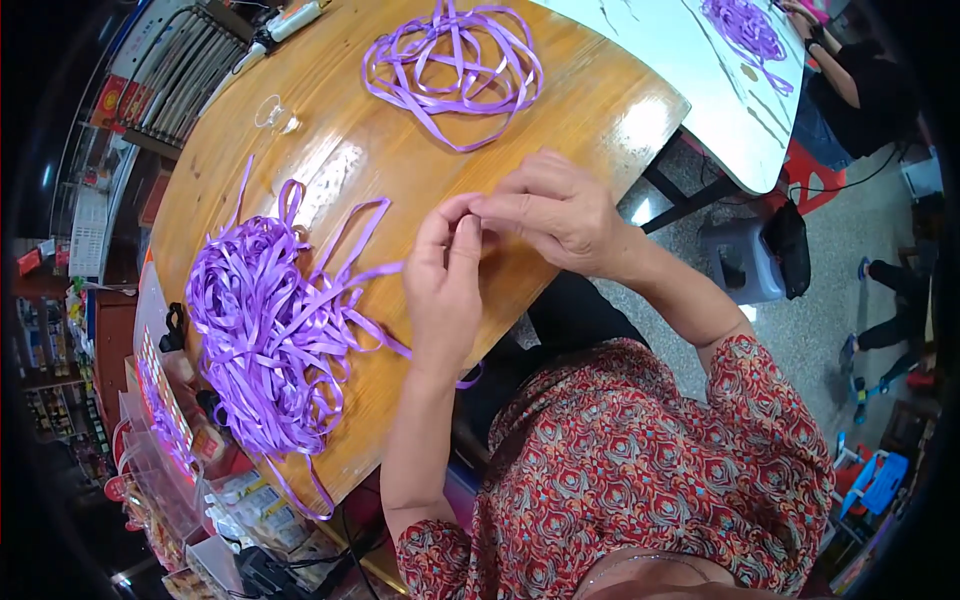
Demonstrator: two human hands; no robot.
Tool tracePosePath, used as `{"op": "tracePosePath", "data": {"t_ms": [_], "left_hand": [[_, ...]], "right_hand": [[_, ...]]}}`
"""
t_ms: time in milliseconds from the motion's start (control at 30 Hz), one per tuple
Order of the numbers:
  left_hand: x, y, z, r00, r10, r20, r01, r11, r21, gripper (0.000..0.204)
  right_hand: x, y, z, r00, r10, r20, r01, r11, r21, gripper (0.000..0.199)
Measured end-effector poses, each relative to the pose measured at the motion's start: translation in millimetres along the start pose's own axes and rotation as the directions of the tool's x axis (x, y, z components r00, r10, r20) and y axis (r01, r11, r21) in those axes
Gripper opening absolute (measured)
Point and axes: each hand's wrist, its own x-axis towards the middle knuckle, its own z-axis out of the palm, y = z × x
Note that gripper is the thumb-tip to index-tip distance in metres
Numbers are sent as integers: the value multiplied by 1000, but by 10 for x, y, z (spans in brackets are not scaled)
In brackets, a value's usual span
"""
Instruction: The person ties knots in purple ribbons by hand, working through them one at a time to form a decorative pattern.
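Note:
Over the table's near edge, my left hand [445, 280] and my right hand [560, 210] meet with thumbs and fingertips pinched together. Whatever lies between the fingertips is too small or hidden to make out. To the left is a large tangled heap of shiny purple ribbon [255, 320]. Loose strands run from it toward my left hand and wrist and pass out of sight behind them. A small purple loop [470, 377] shows below the edge, just right of my left wrist. Farther off, a looser coil of purple ribbon [450, 70] rests on the table, apart from both hands.
The wooden table [350, 130] carries a small clear glass cup [275, 115] at its far left. A white table [690, 80] adjoins at the right, with more purple ribbon [745, 30] and another person [850, 90] beside it. A grey stool [740, 262] stands on the floor. Packaged goods crowd the left.

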Motion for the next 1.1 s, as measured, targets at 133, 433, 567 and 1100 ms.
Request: {"op": "tracePosePath", "data": {"t_ms": [133, 433, 567, 1100], "left_hand": [[80, -27, -104, 977, -181, 109, 193, 975, -112, 17], [84, 6, -151, 994, 2, -113, -2, 1000, 1, 8], [81, -12, -151, 992, -41, -120, 35, 998, -52, 10], [78, 46, -208, 982, 187, -23, -161, 896, 414, 4]], "right_hand": [[-23, 130, -64, 999, -23, 33, 24, 999, -32, 24], [-103, 291, -271, 958, 284, -37, -280, 956, 91, 20], [-47, 189, -163, 996, 92, -4, -92, 996, 9, 23], [-5, 93, -120, 914, 271, 303, -359, 887, 291, 8]]}}
